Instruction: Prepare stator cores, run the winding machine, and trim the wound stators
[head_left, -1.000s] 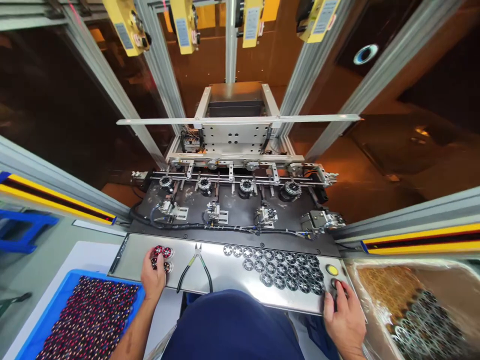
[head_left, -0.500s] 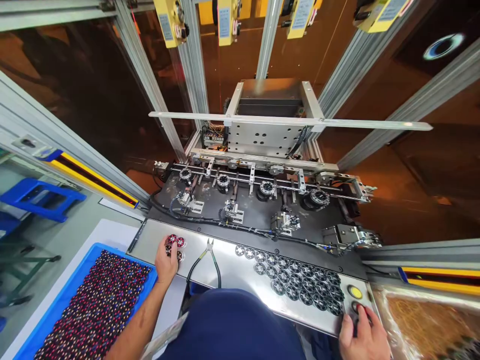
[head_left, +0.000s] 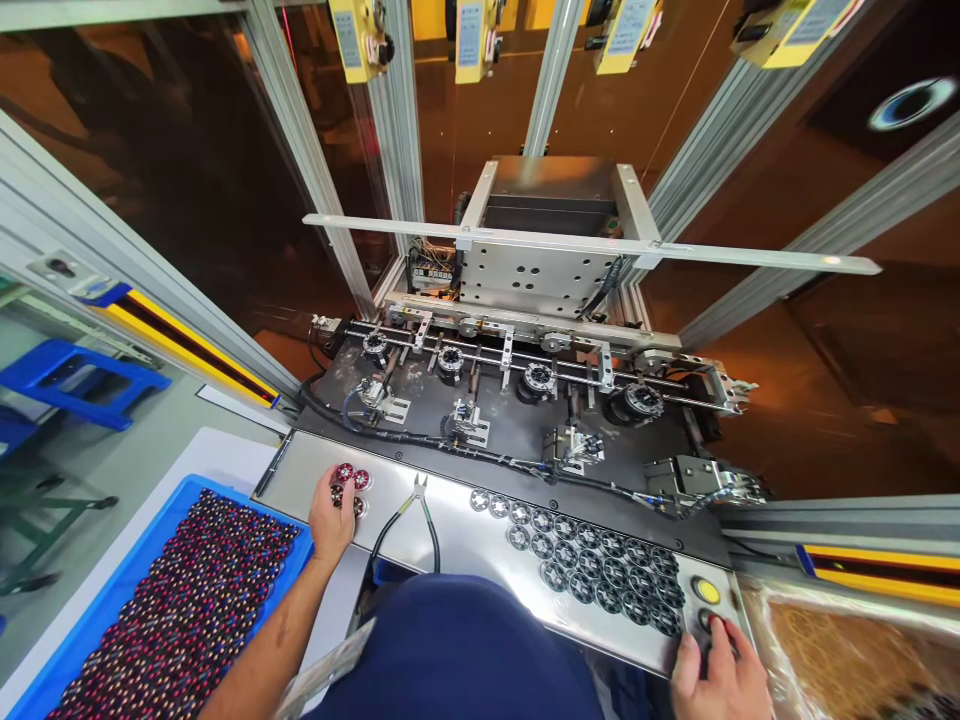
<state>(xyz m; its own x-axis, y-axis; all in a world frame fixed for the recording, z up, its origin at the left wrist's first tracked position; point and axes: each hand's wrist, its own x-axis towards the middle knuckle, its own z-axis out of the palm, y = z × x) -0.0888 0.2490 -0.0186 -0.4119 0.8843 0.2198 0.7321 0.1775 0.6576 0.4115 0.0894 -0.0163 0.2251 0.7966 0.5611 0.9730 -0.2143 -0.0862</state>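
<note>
- A machine bay of grey aluminium posts with amber-brown see-through panels [head_left: 480, 140] fills the room from 9 round to 3 o'clock; boxy yellow units [head_left: 472, 45] hang along its top.
- A long table of brushed, shiny steel [head_left: 476, 550] runs across the near side, from 8 to 4 o'clock, with bright reflections along it.
- Beyond it, at the centre, sits a black machine bed [head_left: 510, 430] carrying four round fixtures and metal brackets.
- At 8 o'clock, a blue plastic tray [head_left: 302, 548] full of small round red-and-black parts rests on a white surface.
- At 4 o'clock stands a box lined with clear plastic [head_left: 757, 600].
- At 9 o'clock, a blue plastic stool [head_left: 45, 362] stands on the grey-green floor.
- Between 4 and 5 o'clock, the right hand [head_left: 716, 665] has bent fingers at a small dark, red-edged round piece [head_left: 705, 619]; whether it grips or presses, I cannot tell.
- Near 8 o'clock, the left hand [head_left: 332, 520] curls around a little group of red-and-black discs [head_left: 361, 480] on the table; a grip cannot be made out.
- Black-handled cutters [head_left: 419, 492] lie at 7 o'clock.
- Rows of black-and-silver rings [head_left: 589, 565] lie at 5 o'clock.
- A yellow round button [head_left: 706, 591] sits at 4 o'clock.
</note>
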